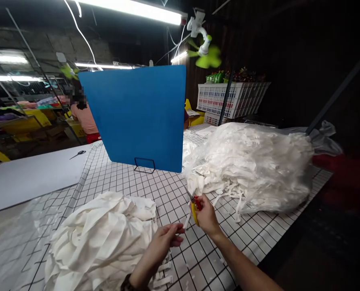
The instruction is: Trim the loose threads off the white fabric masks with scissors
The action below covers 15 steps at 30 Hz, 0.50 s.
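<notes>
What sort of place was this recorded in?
Probably a garment or textile workshop: white fabric pieces heaped on a grid-patterned table, a bulging plastic bag of white material, and scissors in the right hand.

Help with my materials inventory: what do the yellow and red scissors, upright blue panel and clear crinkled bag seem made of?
Yellow and red scissors: greyish blades, likely metal; handles probably plastic, brightly coloured.
Upright blue panel: matte, perhaps plastic or coated board, evenly coloured without visible grain.
Clear crinkled bag: likely thin, glossy plastic film, creased and see-through.
</notes>
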Motion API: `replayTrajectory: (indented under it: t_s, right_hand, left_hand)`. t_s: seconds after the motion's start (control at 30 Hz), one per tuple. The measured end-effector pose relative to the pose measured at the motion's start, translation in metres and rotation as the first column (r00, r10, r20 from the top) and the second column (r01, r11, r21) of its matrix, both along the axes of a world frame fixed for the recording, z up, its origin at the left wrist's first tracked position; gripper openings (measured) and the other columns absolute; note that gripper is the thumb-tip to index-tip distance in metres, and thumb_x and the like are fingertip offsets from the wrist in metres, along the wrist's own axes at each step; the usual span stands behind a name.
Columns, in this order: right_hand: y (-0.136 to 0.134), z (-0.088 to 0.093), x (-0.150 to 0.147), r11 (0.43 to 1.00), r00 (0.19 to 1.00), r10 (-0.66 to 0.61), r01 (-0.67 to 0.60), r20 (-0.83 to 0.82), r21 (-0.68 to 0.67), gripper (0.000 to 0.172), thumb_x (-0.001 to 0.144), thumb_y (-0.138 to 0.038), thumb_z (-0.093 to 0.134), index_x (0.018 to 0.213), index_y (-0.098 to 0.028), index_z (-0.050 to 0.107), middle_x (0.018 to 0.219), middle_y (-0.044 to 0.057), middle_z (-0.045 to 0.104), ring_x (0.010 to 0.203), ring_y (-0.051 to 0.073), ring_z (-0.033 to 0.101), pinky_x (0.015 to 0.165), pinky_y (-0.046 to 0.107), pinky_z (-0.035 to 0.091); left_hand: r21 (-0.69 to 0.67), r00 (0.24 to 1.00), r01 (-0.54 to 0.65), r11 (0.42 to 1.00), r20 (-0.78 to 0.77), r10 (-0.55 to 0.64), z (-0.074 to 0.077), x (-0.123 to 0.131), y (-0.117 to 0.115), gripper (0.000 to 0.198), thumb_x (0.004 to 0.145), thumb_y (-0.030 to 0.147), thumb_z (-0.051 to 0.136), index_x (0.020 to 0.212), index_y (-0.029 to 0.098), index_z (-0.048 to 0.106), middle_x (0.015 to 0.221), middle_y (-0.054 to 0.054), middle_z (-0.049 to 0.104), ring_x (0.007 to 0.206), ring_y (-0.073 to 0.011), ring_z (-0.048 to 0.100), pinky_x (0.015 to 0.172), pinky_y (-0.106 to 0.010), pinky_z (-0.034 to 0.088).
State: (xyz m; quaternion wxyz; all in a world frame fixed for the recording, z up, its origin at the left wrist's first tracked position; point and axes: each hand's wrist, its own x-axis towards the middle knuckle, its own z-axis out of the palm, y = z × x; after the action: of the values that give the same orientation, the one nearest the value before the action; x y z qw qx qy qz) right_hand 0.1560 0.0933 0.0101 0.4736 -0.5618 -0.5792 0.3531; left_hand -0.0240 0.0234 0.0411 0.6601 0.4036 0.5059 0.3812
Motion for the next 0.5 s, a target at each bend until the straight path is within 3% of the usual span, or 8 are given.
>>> replayTrajectory:
  t_s: [0.1,0.23,0.33,0.5]
  right_hand:
    - [-0.063,0.004,0.000,0.993,0.984,0.112,-0.116,-0.139,-0.015,0.030,0.081,-0.042,0.067,0.096,-0.021,0.052,0.087,0.003,0.068,0.079,0.019,0.066,0.071,0.029,0.054]
    - [-0.115,-0.003,-0.001,0.980,0.964,0.145,-0.171,-0.224,-0.100,0.026,0.077,-0.036,0.073,0.084,-0.021,0.053,0.076,0.001,0.064,0.071,0.017,0.062,0.063,0.027,0.051]
    - [-0.126,-0.012,0.005,0.964,0.950,0.143,-0.197,-0.277,-0.178,0.027,0.076,-0.035,0.075,0.083,-0.021,0.053,0.078,0.002,0.066,0.072,0.017,0.063,0.066,0.028,0.051]
    - [-0.114,-0.014,0.027,0.964,0.915,0.039,-0.141,-0.403,-0.226,0.035,0.069,-0.034,0.082,0.081,-0.021,0.052,0.084,0.004,0.070,0.073,0.017,0.064,0.069,0.029,0.051]
  left_hand:
    - [0.004,0.987,0.047,0.999,0.153,-0.047,-0.015,0.030,-0.001,0.050,0.081,0.058,0.060,0.090,0.010,0.072,0.089,-0.011,0.070,0.076,-0.0168,0.060,0.072,-0.029,0.046]
    - [0.028,0.977,0.085,0.996,0.195,-0.089,-0.011,0.042,-0.011,0.041,0.081,0.052,0.064,0.076,0.012,0.070,0.069,-0.003,0.063,0.065,-0.0126,0.051,0.065,-0.025,0.038]
    - [-0.024,0.980,0.073,0.997,0.186,-0.067,-0.015,0.036,-0.021,0.036,0.075,0.047,0.072,0.074,0.012,0.071,0.069,-0.002,0.063,0.063,-0.0119,0.048,0.063,-0.024,0.035]
    - [-0.009,0.986,0.065,0.998,0.155,-0.062,-0.028,0.023,-0.031,0.034,0.080,0.045,0.069,0.092,0.014,0.074,0.095,-0.007,0.069,0.075,-0.0138,0.051,0.061,-0.022,0.035]
